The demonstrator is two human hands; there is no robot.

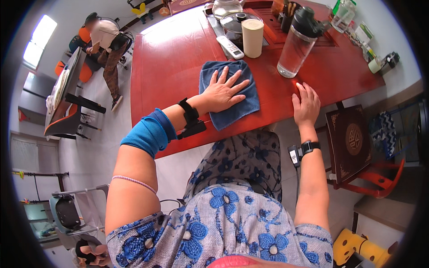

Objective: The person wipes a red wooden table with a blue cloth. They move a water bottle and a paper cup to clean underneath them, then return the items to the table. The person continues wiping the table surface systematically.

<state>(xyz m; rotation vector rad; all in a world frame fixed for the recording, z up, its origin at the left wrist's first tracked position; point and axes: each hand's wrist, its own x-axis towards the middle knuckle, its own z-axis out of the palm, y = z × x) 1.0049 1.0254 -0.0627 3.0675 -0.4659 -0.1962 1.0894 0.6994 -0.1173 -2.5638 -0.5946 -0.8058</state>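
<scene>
My left hand (225,89) lies flat with spread fingers on a blue cloth (231,117), which rests on the red wooden table (167,87) near its front edge. My right hand (306,104) rests at the table's edge to the right, its fingers slightly bent and nothing in them. Beyond it stands a clear water bottle with a black lid (296,47). Past the cloth lie a white remote control (230,47) and an upright cream-coloured cylindrical container (252,38). Behind these are a lidded glass pot (234,26) and a glass teapot (224,8).
A person (105,37) bends over by another table (62,90) at the left. A dark-seated wooden chair (350,142) stands at the right. A clear bottle (343,16) and small items line the table's far right side. Another person (88,253) is partly visible at lower left.
</scene>
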